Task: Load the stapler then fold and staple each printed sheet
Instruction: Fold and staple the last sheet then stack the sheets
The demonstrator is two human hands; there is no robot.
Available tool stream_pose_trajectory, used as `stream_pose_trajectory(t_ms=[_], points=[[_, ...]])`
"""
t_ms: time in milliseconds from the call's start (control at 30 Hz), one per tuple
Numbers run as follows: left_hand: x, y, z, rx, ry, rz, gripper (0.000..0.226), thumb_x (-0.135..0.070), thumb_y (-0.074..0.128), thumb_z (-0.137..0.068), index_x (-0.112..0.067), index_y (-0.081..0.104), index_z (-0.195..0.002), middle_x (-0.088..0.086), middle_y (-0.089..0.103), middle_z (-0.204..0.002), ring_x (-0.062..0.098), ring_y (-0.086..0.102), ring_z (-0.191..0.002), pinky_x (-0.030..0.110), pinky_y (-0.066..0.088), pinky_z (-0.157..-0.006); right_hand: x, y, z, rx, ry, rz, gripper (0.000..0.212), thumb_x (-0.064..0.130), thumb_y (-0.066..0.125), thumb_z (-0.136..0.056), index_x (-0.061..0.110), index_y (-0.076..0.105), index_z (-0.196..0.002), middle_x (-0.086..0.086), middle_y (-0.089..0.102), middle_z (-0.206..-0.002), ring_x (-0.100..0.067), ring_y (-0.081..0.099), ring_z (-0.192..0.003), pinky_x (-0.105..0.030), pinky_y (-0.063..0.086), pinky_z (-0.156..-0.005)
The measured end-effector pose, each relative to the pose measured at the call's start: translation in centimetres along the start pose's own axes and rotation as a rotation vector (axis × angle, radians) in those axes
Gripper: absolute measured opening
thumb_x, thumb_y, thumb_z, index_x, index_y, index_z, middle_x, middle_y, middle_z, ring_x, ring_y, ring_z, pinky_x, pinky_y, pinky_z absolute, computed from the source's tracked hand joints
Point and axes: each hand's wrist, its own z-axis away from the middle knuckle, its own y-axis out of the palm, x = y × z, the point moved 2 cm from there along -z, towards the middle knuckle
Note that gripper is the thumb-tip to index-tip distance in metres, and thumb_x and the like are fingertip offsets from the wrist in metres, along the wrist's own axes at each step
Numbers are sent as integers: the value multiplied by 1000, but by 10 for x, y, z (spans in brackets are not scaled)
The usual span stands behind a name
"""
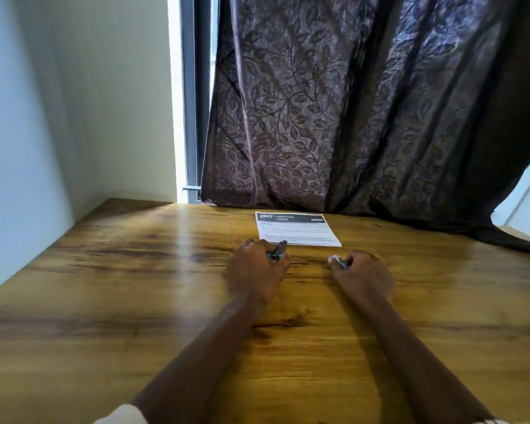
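**Q:** What does my left hand hold?
**A:** Your left hand [256, 266] rests on the table [135, 270]. Its fingers are curled round the stapler [278, 250], whose dark tip points toward the sheets [297, 229].

**Q:** And my right?
**A:** Your right hand [363, 272] lies near the left, apart from it, pinching a small item [337, 261], pale and blue. Blur hides what it is.

**Q:** Where are the sheets?
**A:** They lie in a flat stack just beyond your hands, header "2947" at the far edge, near the curtain [349, 102]. The stapler's tip overlaps the stack's near edge in this view. Whether they touch, you cannot tell.
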Motion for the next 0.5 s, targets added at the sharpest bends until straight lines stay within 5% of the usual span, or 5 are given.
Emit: stream_pose_trajectory(t_ms=[167,500], points=[[-21,33,4,35,-28,-81,41,-61,67,-86,-23,70,-100,-1,71,-100,21,66,-90,38,55,-80,-1,17,-4,-24,14,89,50,66,51,-86,23,66,-108,-4,71,-106,-25,66,-98,-38,56,-82],[-24,52,13,202,159,-298,61,-68,58,-88,-29,56,-135,4,59,-131,25,59,-119,44,43,-102,-5,20,1,2,-22,50,77,86,38,-81,22,63,-114,-3,69,-109,-22,62,-99,-38,54,-82]])
